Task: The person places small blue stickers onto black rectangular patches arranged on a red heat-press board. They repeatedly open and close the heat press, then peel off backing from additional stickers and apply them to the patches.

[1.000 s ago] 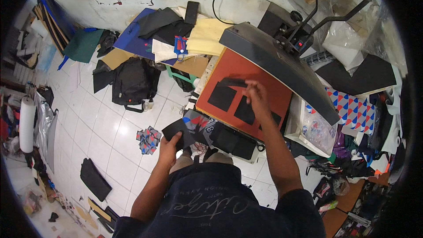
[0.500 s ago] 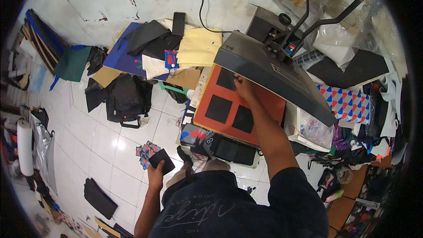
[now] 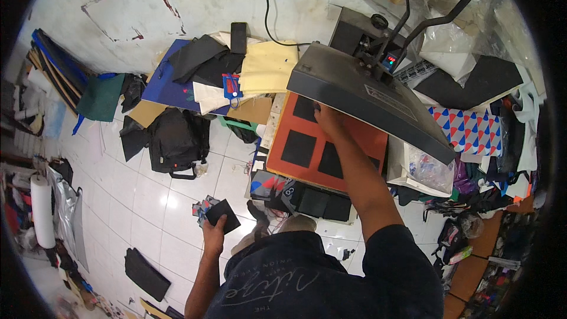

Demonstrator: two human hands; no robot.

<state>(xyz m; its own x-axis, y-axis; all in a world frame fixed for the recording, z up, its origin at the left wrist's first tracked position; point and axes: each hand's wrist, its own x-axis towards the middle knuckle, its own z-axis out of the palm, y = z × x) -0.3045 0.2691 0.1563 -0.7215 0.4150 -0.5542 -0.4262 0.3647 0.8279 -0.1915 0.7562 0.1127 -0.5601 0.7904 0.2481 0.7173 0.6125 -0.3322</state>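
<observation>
My left hand (image 3: 214,237) is low and left of centre, closed on a black square piece (image 3: 223,216) with the thumb across it. Small patterned pieces (image 3: 202,208) in grey, red and blue show just behind that square; I cannot tell if the hand grips them too. Under the raised upper plate (image 3: 366,97) of a heat press, my right hand (image 3: 328,120) reaches to the red-orange pad (image 3: 289,168). Its bent fingers close at the right edge of a black square (image 3: 303,108) lying there. Nearer lie a second black square (image 3: 298,147) and a third (image 3: 331,159), partly behind my forearm.
Yellow cloth (image 3: 269,66), black fabric (image 3: 204,56) and a phone (image 3: 238,36) lie left of the press. A black backpack (image 3: 176,142) rests on the tiled floor. Right of the press are a white box (image 3: 422,180) and a patterned sheet (image 3: 469,132). Press handles (image 3: 440,20) rise above.
The whole view has shifted slightly. Less of the patterned pieces shows behind the black square in my left hand. My right hand stays at the far-left square.
</observation>
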